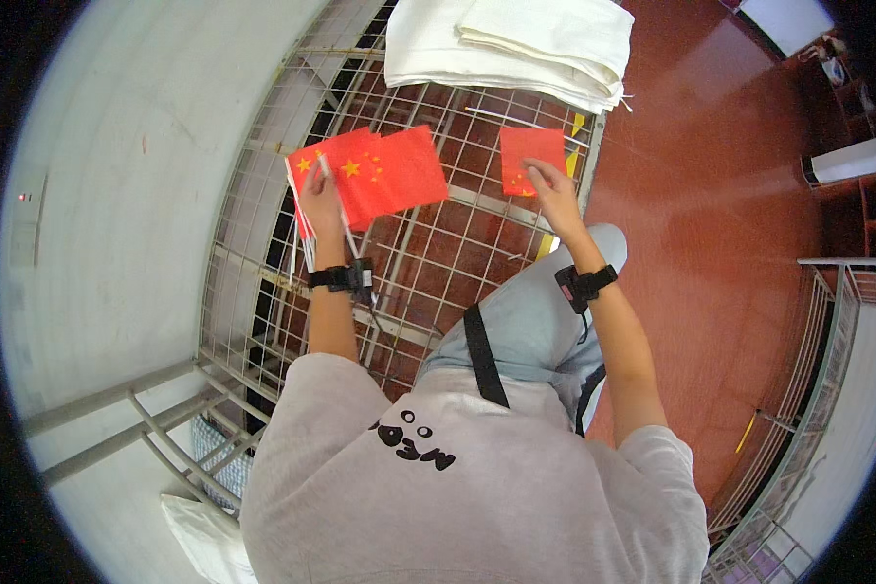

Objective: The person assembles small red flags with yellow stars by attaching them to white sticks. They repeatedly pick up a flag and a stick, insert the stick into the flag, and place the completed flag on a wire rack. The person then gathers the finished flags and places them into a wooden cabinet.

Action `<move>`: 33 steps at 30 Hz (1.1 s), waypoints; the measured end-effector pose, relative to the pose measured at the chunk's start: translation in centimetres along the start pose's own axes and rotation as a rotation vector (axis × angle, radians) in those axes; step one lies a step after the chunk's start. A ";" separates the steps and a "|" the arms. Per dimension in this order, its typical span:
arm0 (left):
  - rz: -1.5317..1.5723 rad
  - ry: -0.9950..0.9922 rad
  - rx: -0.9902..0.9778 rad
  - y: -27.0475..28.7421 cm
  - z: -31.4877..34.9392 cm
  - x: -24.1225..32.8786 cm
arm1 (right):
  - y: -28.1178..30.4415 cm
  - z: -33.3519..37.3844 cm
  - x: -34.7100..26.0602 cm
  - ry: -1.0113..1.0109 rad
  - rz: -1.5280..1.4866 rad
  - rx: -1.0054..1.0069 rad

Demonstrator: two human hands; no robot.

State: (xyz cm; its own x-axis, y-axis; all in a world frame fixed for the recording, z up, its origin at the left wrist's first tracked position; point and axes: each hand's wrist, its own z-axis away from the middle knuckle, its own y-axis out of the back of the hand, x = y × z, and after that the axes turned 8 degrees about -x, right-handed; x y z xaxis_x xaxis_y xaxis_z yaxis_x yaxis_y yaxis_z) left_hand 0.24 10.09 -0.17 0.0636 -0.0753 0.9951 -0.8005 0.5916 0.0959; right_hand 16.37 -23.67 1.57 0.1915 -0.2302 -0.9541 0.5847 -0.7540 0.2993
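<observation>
My left hand (320, 201) is closed on the white stick of a small red flag (399, 170) with yellow stars, its cloth spread to the right. Under and beside it lie more red flags (305, 158) with several white sticks (293, 248) pointing down toward my wrist. To the right, my right hand (555, 193) has its fingers bent over a smaller-looking red flag (530, 142); finger and thumb appear pinched at its cloth, which partly hides behind them. Both flags are over the metal wire mesh (467, 229).
Folded white cloths (516, 49) are stacked at the far end of the mesh bed frame. A loose white stick (521, 127) lies near them. A pale wall (136, 195) runs along the left, a reddish floor (681, 263) along the right. Metal rails (136, 399) stand at lower left.
</observation>
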 end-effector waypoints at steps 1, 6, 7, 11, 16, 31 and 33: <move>-0.024 -0.004 0.032 1.5 -1.2 -1.5 | 0.5 -0.6 0.8 -0.032 0.002 0.019; -0.042 -0.059 0.230 7.8 -4.9 -9.2 | 2.5 -4.3 2.6 -0.131 0.157 0.069; -0.184 -0.058 0.218 7.9 -5.6 -10.0 | 2.9 -5.0 3.9 -0.132 0.197 0.102; -0.715 -0.052 0.297 5.4 -4.1 -8.3 | 4.4 -7.6 7.2 -0.239 0.339 0.117; -0.754 -0.131 0.144 -2.2 0.3 -4.5 | 5.8 -10.9 9.0 -0.304 0.725 0.170; -0.495 0.145 -0.843 -21.2 4.7 -3.6 | 8.1 -11.4 10.2 -0.405 0.694 0.282; -0.627 0.056 -0.929 -22.2 6.1 -3.3 | 8.6 -11.4 10.3 -0.369 0.672 0.350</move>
State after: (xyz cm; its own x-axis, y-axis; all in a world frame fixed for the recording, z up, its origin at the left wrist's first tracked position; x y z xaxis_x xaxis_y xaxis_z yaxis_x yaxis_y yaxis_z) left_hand 14.17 -7.66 -5.73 0.3450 -0.5474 0.7624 0.1360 0.8329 0.5365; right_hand 32.34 -25.52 -5.57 0.1058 -0.8389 -0.5338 0.1485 -0.5175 0.8427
